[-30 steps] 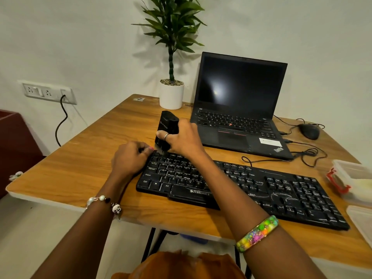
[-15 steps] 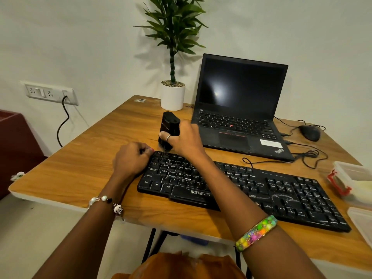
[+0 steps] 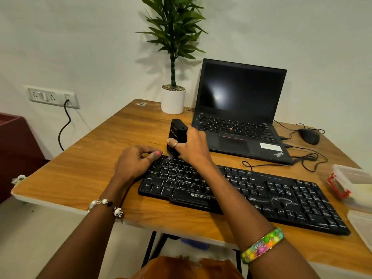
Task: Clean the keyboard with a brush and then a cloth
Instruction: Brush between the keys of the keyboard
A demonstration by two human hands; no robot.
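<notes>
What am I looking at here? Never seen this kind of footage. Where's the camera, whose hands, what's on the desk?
There is no robot here. A person wears a wide-angle camera on the head, so the single picture looks forward and down at their own arms.

The right hand grips a black brush upright, its bristle end down on the top left corner of the keyboard. The left hand rests on the keyboard's left end, fingers curled, thumb near the corner keys. White dust marks show across many keys.

Also on the wooden desk: an open laptop with a dark screen, a potted plant, a mouse with cables, and a plastic box at the right edge.
</notes>
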